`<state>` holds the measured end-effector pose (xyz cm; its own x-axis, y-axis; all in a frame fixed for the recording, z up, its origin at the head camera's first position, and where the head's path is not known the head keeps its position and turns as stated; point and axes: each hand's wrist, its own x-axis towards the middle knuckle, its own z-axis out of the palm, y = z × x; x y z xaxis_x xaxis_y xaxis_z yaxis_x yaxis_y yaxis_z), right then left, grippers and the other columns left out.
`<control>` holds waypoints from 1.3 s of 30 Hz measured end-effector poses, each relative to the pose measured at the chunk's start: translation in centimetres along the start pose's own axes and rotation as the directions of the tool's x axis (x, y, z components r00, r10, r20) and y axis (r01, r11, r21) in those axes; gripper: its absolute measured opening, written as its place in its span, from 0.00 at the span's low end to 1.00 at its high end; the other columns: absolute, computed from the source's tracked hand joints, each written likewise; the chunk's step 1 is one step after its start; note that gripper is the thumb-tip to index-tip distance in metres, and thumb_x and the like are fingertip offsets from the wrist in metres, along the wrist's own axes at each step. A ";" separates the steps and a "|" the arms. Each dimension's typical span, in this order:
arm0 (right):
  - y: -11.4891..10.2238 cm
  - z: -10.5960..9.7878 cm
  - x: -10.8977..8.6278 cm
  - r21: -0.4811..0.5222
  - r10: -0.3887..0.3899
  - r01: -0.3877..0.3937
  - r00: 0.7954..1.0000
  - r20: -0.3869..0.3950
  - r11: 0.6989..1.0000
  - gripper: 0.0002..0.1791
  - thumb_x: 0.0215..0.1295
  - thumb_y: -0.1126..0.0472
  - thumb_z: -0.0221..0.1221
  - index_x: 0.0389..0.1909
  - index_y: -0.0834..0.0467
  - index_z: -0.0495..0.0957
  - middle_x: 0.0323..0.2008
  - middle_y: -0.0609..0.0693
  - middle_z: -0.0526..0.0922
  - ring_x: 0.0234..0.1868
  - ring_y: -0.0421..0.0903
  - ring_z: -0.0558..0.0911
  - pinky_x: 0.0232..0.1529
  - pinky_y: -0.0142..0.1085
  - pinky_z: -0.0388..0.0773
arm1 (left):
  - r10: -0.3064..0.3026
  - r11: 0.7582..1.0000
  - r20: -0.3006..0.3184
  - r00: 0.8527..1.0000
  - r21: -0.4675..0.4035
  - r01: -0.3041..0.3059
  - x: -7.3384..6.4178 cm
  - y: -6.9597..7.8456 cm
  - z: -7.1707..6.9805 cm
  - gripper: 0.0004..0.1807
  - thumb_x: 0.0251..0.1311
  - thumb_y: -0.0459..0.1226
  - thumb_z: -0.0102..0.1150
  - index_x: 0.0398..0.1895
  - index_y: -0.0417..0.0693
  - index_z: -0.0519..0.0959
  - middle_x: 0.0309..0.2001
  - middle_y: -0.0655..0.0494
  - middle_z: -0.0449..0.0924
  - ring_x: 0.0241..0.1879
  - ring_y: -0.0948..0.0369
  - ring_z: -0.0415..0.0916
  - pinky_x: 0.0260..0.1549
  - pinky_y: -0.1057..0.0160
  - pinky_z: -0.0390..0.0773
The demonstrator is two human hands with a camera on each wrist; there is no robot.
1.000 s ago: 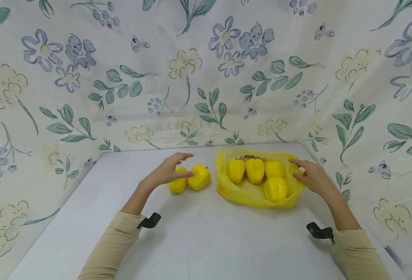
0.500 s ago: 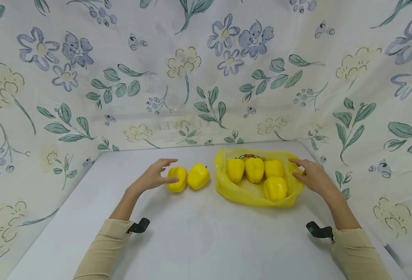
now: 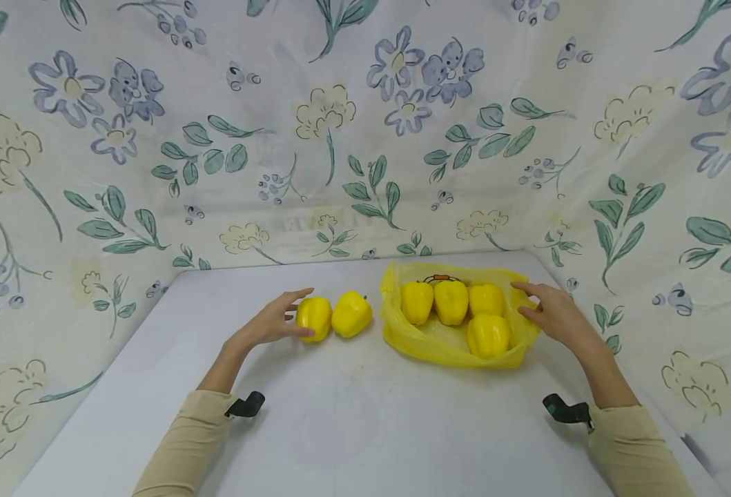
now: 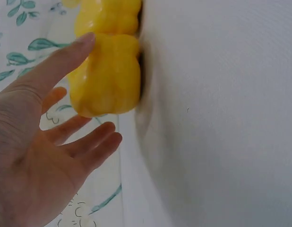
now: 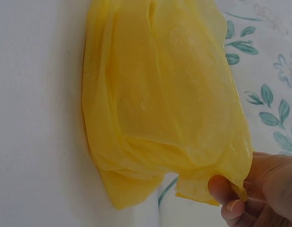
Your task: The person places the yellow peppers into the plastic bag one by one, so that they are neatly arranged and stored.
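My left hand (image 3: pixel 272 319) is spread at the left side of a yellow bell pepper (image 3: pixel 313 319), thumb along its near side and fingers toward its far side. In the left wrist view the thumb overlaps that pepper (image 4: pixel 106 80), while the other fingers stand apart below it. A second yellow bell pepper (image 3: pixel 351 315) lies close to its right. My right hand (image 3: pixel 554 314) pinches the right edge of a yellow plastic bag (image 3: pixel 427 352), as the right wrist view shows at the bag's (image 5: pixel 169 94) corner. Several yellow bell peppers (image 3: pixel 451 302) lie in the wide-mouthed bag.
A thin dark wire handle with an orange grip (image 3: pixel 442 277) shows at the bag's back rim. Everything stands on a white table (image 3: pixel 365 428). Flower-printed cloth (image 3: pixel 328 159) hangs behind and at both sides of it.
My left hand has moved left from over the two loose peppers, then lowered to the left pepper's side. My right hand has kept its place at the bag's edge.
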<state>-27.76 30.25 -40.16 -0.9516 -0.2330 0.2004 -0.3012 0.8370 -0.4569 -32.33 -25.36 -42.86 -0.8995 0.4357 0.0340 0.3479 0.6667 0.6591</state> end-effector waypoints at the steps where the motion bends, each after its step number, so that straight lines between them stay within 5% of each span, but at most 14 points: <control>1: 0.0 0.0 0.0 -0.002 -0.001 0.001 1.000 0.000 1.000 0.28 0.67 0.65 0.59 0.67 0.63 0.68 0.56 0.70 0.76 0.36 0.52 0.80 0.34 0.40 0.84 | 0.002 1.000 0.005 1.000 0.002 -0.002 0.0 -0.1 0.1 0.50 0.50 0.47 0.74 0.75 0.54 0.58 0.73 0.42 0.58 0.67 0.39 0.66 0.62 0.42 0.72; 39: 0.4 0.2 0.2 -0.018 -0.003 0.003 1.000 -0.012 1.000 0.27 0.66 0.65 0.60 0.66 0.63 0.69 0.55 0.71 0.77 0.36 0.53 0.81 0.32 0.39 0.84 | 0.014 0.999 -0.027 1.000 -0.051 -0.015 -0.5 -0.5 0.8 0.47 0.52 0.39 0.73 0.74 0.56 0.59 0.71 0.42 0.59 0.64 0.39 0.68 0.56 0.50 0.79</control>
<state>-28.06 30.40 -40.50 -0.9497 -0.2298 0.2127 -0.3031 0.8449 -0.4407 -31.85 -25.47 -43.80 -0.9013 0.4285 0.0636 0.3477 0.6279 0.6963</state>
